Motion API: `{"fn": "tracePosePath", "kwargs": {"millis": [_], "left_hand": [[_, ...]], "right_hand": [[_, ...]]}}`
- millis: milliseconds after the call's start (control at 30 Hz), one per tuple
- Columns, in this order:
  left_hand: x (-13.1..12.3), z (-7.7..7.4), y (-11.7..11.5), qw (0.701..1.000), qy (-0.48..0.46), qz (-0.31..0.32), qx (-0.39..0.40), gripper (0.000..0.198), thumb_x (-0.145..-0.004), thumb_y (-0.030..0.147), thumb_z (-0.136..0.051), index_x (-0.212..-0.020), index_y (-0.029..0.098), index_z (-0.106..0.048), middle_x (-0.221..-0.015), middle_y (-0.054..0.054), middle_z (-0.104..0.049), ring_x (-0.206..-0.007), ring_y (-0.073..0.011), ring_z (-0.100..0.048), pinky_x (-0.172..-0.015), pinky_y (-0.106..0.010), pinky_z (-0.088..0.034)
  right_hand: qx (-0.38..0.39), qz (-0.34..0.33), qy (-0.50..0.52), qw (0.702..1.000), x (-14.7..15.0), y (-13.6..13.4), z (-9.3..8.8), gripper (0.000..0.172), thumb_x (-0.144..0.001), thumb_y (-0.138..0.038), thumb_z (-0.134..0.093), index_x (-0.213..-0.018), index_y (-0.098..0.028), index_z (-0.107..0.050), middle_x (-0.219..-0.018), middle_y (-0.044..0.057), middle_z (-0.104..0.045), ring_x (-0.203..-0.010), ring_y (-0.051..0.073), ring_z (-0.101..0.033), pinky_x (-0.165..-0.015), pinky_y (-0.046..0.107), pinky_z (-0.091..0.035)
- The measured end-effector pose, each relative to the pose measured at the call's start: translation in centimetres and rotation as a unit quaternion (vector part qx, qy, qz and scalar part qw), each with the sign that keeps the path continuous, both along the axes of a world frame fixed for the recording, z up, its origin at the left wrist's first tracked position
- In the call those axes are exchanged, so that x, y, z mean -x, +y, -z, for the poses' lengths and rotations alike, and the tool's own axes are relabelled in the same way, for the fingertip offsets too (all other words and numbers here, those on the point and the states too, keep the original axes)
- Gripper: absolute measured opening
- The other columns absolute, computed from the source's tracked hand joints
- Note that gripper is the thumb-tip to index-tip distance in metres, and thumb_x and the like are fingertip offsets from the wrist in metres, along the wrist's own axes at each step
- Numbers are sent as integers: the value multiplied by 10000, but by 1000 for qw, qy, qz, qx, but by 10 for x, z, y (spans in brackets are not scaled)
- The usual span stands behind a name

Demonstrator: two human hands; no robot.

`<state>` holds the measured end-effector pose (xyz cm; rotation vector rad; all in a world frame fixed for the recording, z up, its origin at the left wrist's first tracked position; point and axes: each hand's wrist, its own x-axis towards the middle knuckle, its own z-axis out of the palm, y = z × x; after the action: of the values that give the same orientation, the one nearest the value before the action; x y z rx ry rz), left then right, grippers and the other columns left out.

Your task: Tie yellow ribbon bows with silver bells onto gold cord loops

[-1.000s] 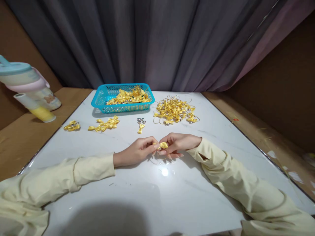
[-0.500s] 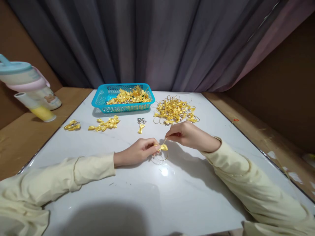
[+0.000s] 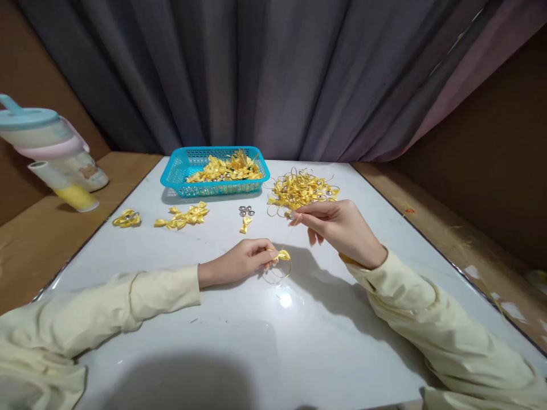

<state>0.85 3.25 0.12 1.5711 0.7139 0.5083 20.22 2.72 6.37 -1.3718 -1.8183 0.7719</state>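
Observation:
Between thumb and fingers, my left hand pinches a yellow ribbon bow just above the white tabletop. A thin gold elastic cord loop hangs below the bow. Up and to the right, my right hand is closed in a pinch on a fine gold cord, which runs taut down to the bow. Beyond my hands lie a single yellow bow and several small silver bells. Part of the held bow is hidden by my left fingers.
A blue plastic basket holds yellow bows and silver bells at the back. Right of it is a heap of bows with gold loops. Loose bows and a small bundle lie left. A tumbler and thread spool stand far left.
My right hand has moved up and slightly right, drawing out a longer stretch of cord from the bow. My left hand stays in place with the bow.

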Motion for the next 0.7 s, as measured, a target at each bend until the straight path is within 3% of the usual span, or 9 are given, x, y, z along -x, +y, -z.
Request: {"fn": "tracePosePath", "kwargs": {"millis": [133, 300, 400, 500, 600, 700], "left_hand": [[0, 2, 1, 1000, 3, 0, -5, 218, -854, 289, -449, -697, 145, -499, -621, 37, -459, -567, -90, -431, -576, -237, -347], [0, 1, -1, 1000, 12, -17, -21, 228, -853, 309, -447, -699, 147, -492, -623, 33, -463, -563, -92, -424, -576, -237, -355], [1, 1, -3, 999, 11, -19, -50, 241, -863, 321, -425, -702, 152, -482, -644, 23, -473, -580, -98, -427, -589, -240, -364], [3, 1, -5, 996, 13, -10, -89, 223, -864, 305, -417, -716, 153, -488, -656, 19, -476, -597, -102, -427, -591, -237, -361], [4, 3, -6, 993, 17, -4, -117, 195, -857, 284, -423, -747, 149, -510, -656, 19, -479, -604, -103, -427, -583, -231, -356], [5, 4, -6, 990, 13, 2, -140, 189, -855, 273, -423, -759, 144, -522, -656, 18, -485, -604, -102, -428, -576, -228, -347]], "right_hand": [[28, -28, 138, 990, 5, -2, -3, 238, -742, -298, -648, -896, -123, -696, -928, 103, -694, -561, 119, -607, -455, 229, -473], [59, -25, 235, 970, 7, -5, -3, 230, -749, -353, -643, -802, -135, -693, -882, 101, -704, -423, 63, -505, -343, 202, -383], [54, -9, 187, 981, 6, -11, 0, 238, -744, -352, -648, -823, -132, -689, -846, 98, -706, -416, 69, -517, -344, 201, -387], [52, -1, 82, 995, 2, -22, 8, 246, -734, -363, -652, -819, -138, -703, -831, 89, -703, -540, 121, -599, -426, 214, -462], [116, -20, 38, 992, -1, -32, 20, 272, -713, -393, -662, -831, -153, -711, -829, 74, -703, -637, 158, -630, -528, 242, -517], [213, -38, 99, 971, -1, -34, 31, 299, -651, -382, -714, -827, -141, -697, -785, 64, -701, -664, 164, -636, -590, 258, -534]]}}
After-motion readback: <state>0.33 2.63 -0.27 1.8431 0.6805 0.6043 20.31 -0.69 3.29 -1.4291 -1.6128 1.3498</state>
